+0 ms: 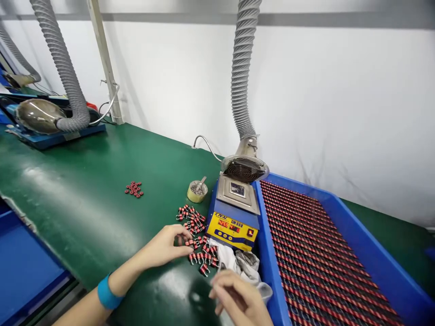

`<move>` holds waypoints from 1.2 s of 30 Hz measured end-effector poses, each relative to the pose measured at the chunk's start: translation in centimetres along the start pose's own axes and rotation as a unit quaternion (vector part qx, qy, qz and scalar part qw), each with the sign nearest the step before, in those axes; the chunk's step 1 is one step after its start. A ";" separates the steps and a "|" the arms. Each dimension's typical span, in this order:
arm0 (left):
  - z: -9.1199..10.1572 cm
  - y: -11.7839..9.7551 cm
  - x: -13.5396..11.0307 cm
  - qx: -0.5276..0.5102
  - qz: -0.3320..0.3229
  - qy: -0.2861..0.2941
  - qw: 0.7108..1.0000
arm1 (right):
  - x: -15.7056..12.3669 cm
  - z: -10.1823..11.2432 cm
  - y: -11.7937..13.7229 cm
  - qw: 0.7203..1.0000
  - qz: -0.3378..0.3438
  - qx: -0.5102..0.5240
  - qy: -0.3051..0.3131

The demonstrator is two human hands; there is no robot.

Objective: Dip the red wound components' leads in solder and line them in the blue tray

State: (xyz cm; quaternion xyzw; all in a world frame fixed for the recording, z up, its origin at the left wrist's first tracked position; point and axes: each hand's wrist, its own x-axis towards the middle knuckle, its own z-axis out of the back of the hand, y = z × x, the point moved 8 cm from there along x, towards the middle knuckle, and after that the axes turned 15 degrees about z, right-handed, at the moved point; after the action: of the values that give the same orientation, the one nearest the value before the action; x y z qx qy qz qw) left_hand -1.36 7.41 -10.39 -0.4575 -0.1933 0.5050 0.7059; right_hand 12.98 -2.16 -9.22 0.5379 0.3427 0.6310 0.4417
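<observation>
Head view: a person's two bare hands are reaching over a green bench, near a blue-and-yellow machine. Left of the machine and along its front corner, a loose pile of red-and-black wire-legged parts is lying in a jumble. Right of the machine, a long blue bin is holding many similar-looking pieces in close rows. The work is looking partway along, as a judgement: the rows are standing ordered, while the pile is remaining unarranged.

The left hand is hovering at the pile's near-left side, left of the machine. Its thumb and forefinger are curving around a gap, with one part showing between the tips; whether they are pinching it, I cannot tell. The right hand, blurred, is curling its fingers in front of the machine, beside a crumpled pale cloth; its grip I cannot tell. The pile is lying beyond and left of that hand.
</observation>
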 end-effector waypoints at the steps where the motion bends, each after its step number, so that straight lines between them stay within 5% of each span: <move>1: 0.5 -2.4 -0.5 -0.058 -0.041 0.022 0.997 | 1.0 0.1 -0.1 0.995 -0.046 0.071 -0.043; 3: 1.7 -7.5 -1.7 -0.112 -0.133 0.036 0.984 | 3.1 0.1 0.7 0.971 -0.091 0.199 -0.100; 6: 3.1 -13.4 -2.8 -0.106 -0.222 0.014 0.969 | 6.2 0.2 3.4 0.943 -0.057 0.309 -0.113; 10: 3.1 -17.0 -3.0 -0.133 -0.269 0.014 0.954 | 7.8 2.7 5.3 0.931 0.022 0.309 -0.194; 20: 0.9 -14.8 1.0 -0.336 -0.146 0.014 0.931 | 8.7 4.3 4.7 0.905 0.045 0.370 -0.205; 25: 0.9 -15.6 0.9 -0.294 -0.189 0.042 0.936 | 8.9 4.0 4.1 0.903 -0.010 0.398 -0.162; 29: 0.1 -15.2 1.6 -0.281 -0.152 0.053 0.946 | 8.7 4.3 3.4 0.897 -0.031 0.409 -0.165; 36: -1.6 -13.5 3.8 -0.454 -0.072 0.065 0.886 | 9.0 4.6 2.4 0.901 -0.011 0.370 -0.225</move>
State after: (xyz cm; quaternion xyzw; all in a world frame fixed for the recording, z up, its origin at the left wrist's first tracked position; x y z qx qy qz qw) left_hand 8.67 9.13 -0.59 -0.7445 -0.3878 0.2790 0.4663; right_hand 16.77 5.10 -2.79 0.7863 0.4489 0.3166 0.2829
